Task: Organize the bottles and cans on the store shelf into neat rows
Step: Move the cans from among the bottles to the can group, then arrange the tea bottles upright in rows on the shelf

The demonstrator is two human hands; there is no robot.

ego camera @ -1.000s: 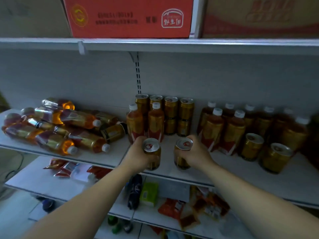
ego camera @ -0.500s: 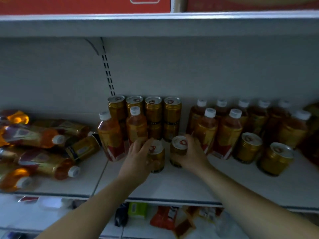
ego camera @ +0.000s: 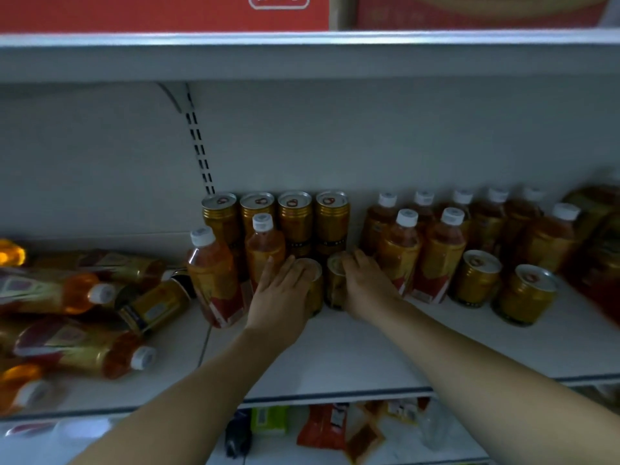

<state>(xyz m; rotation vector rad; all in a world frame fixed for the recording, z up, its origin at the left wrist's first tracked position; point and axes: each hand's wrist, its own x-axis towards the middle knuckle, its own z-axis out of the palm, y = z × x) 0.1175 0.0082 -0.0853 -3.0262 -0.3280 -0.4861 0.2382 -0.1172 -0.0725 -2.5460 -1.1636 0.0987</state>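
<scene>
At shelf (ego camera: 335, 360) centre: left can (ego camera: 316, 290) and right can (ego camera: 333, 288) stand side by side, before the stacked cans (ego camera: 295, 216).
Left hand (ego camera: 281, 297): fingers flat over its lid.
Right hand (ego camera: 367, 286): wrapped round its can.
Handling: rigid, smooth, likely full (so heavy); you should grip the sides.

Four gold cans (ego camera: 295, 219), upright, back row. Two front cans (ego camera: 335, 293), upright, side by side. White-capped amber bottles (ego camera: 439, 256), upright, right. Toppled bottles (ego camera: 60, 293), left of shelf (ego camera: 335, 357).

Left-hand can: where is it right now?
Head view, shelf centre: the left-hand can stands under the left hand, beside the right-hand can, in front of the stacked gold cans.
</scene>
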